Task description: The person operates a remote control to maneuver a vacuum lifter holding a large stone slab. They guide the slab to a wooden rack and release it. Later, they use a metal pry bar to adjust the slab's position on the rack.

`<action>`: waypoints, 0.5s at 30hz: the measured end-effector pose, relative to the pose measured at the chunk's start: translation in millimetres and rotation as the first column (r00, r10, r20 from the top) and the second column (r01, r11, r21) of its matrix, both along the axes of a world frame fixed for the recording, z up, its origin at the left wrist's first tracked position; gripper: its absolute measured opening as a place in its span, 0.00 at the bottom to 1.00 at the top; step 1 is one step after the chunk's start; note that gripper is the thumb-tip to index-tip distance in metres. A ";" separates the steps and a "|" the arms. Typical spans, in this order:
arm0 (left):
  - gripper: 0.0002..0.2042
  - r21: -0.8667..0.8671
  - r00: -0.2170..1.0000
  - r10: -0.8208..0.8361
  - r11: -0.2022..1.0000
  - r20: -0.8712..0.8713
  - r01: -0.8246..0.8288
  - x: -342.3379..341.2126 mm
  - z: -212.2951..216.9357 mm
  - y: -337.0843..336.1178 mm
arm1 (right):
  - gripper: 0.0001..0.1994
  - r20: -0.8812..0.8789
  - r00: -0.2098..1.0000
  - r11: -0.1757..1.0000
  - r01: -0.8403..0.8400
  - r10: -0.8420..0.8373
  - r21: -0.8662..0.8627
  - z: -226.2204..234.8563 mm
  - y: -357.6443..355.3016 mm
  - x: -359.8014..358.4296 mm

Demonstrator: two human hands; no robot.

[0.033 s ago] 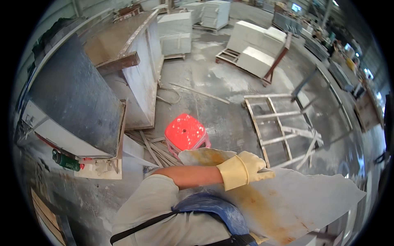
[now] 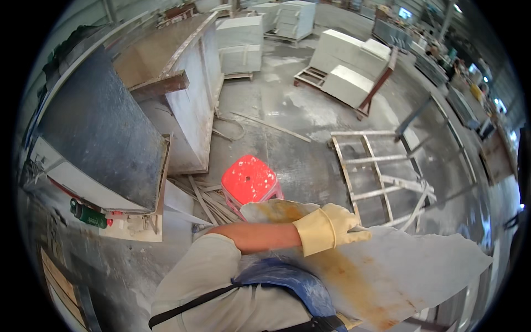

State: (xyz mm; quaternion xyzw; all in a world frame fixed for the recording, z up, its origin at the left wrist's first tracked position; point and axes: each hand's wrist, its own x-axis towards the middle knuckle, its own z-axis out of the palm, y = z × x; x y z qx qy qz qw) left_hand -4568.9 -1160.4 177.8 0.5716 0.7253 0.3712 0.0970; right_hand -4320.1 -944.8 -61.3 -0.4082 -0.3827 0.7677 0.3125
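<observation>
Holding one slab are one left hand's fingers.

1 head-worn fisheye looks down, close above the grey slab

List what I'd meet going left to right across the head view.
Dark green cylindrical container, red plastic stool with pale flecks, yellow-gloved left hand at the edge of a pale-grey, rust-stained slab, brown flat-sided panel.
</observation>
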 end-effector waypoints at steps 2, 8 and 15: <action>0.35 -0.042 0.998 0.059 0.997 0.003 -0.059 -41.5 4.3 35.7 | 0.25 0.016 0.993 0.992 -0.119 0.119 0.031 23.2 55.7 -73.0; 0.40 -0.274 0.958 0.263 0.935 0.111 -0.224 -150.7 19.4 92.4 | 0.25 0.012 0.914 0.908 -0.403 0.404 0.114 81.5 160.3 -280.0; 0.40 -0.376 0.909 0.374 0.881 0.184 -0.286 -319.7 -9.0 155.1 | 0.25 0.024 0.819 0.816 -0.574 0.574 0.067 71.3 213.9 -493.1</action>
